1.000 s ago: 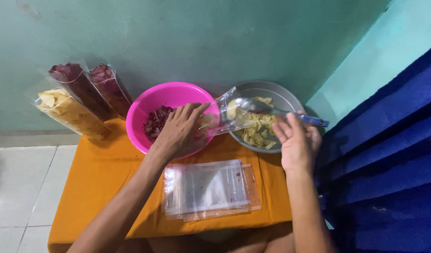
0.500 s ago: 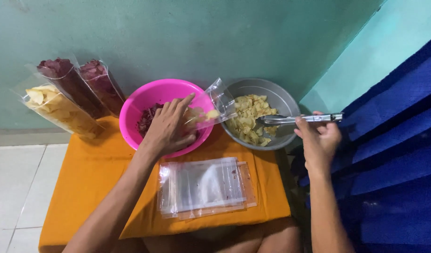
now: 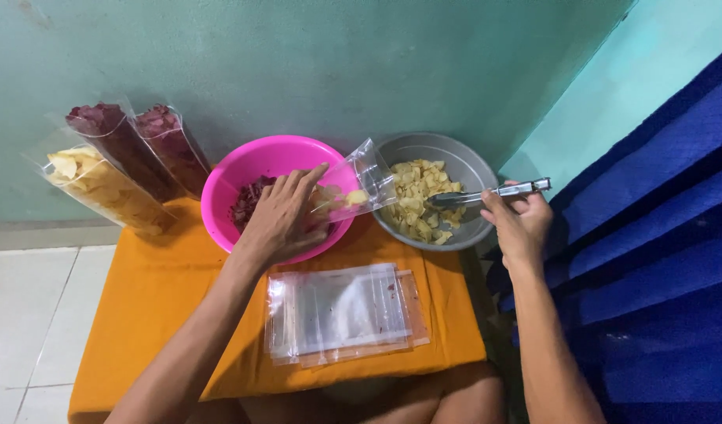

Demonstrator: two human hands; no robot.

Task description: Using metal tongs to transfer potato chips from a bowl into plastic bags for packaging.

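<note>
Left hand (image 3: 281,221): a clear plastic bag (image 3: 353,188) is gripped at its lower part; the fingers are curled over the pink bowl (image 3: 223,184).
Clear plastic bag: it is held open, tilted toward the grey bowl (image 3: 471,161), with some yellow chips inside, just beyond the fingertips.
Right hand (image 3: 520,221): the fingers are closed around metal tongs (image 3: 486,195).
Metal tongs: the tips are reaching into the yellow chips (image 3: 416,196) of the grey bowl.
Below the hands: a stack of empty bags (image 3: 341,314) is laid on the orange cloth (image 3: 153,298).

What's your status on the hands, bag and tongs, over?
Left hand holds clear bag open over pink bowl. Right hand grips metal tongs, tips in grey bowl of yellow chips. Nothing between.
</note>
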